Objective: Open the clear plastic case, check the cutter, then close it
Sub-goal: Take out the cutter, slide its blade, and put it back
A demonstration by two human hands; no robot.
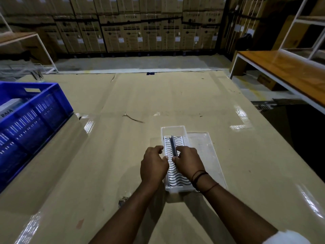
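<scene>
The clear plastic case (173,131) lies open on the cardboard-covered table, its clear lid (202,147) flat beside it on the right. Inside is a white wavy-ribbed cutter (177,143) with a dark metal blade (173,144) running lengthwise along its middle. My right hand (189,162) rests over the cutter with fingertips pinching the near end of the blade. At the case's left edge, my left hand (153,164) curls loosely, its thumb touching the cutter's rim. The near half of the cutter is partly hidden by my hands.
A blue slotted crate (35,110) holding a white box stands at the left. A wooden bench (284,73) with white frame runs along the right, with a dark gap below it. Stacked cardboard cartons (140,29) line the back wall. A loose strand (133,118) lies mid-table.
</scene>
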